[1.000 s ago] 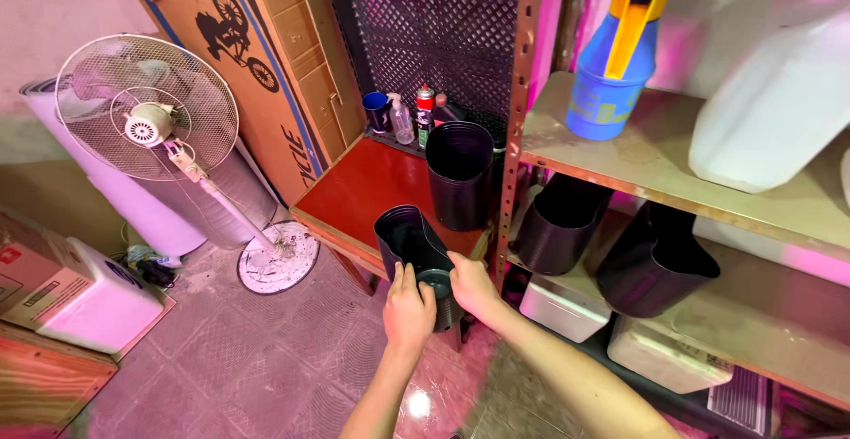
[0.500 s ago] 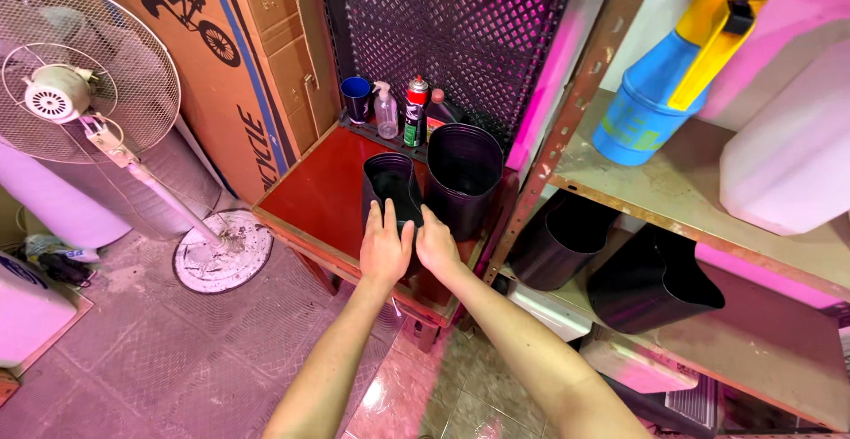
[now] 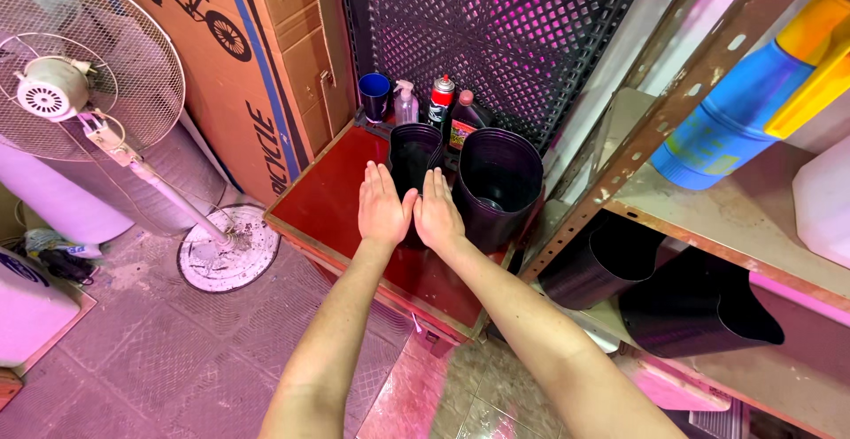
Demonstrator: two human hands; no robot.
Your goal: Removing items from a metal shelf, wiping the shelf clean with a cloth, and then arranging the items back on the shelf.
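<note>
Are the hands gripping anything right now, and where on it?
Both hands, left hand and right hand, lie flat against the near side of the smaller black pot; whether they grip it cannot be told.

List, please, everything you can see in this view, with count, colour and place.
Small pot: 1, black, on red table, behind both hands.
Large pot: 1, black, right of it.
Table: 1, red.
Cup: 1, blue, table's back.
Spray can: 1, red-capped, table's back.
Fan: 1, white, left.
Box: 1, brown cardboard, behind the fan.
Sprayer: 1, blue and yellow, shelf.
Left hand, right hand: flat, side by side at small pot.
</note>
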